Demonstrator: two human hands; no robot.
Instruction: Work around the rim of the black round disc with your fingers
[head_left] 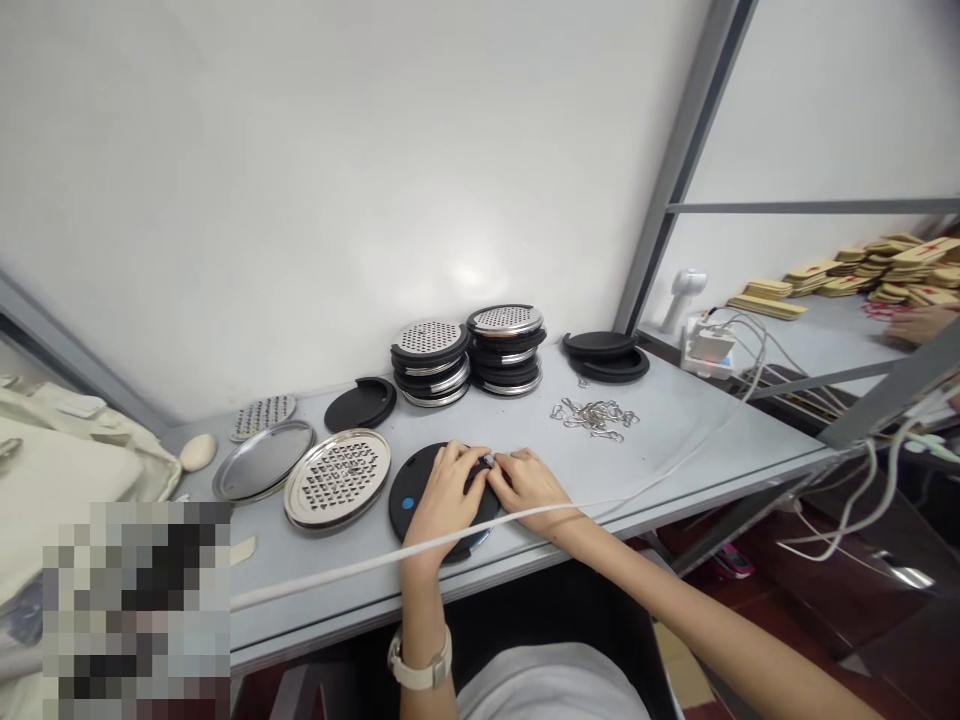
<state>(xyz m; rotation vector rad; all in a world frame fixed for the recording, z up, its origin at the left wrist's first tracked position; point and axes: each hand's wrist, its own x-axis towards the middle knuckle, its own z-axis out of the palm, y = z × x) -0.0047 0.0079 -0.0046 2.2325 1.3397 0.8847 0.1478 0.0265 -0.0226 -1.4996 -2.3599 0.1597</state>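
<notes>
Head view: black disc (405, 482) lying near front edge of table (660, 420), beside metal grater (343, 476). Left hand (448, 500) resting over disc, fingers bent; right hand (534, 485) meeting it at rim, fingertips curling beside small metal clip (489, 461). Grip of either: cannot tell. Loose hooks (598, 416) lying piled beyond right hand.

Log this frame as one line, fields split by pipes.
left hand: on black disc | right hand: at disc edge, fingertips by small metal piece | nearby: metal clips, perforated metal plate
</notes>
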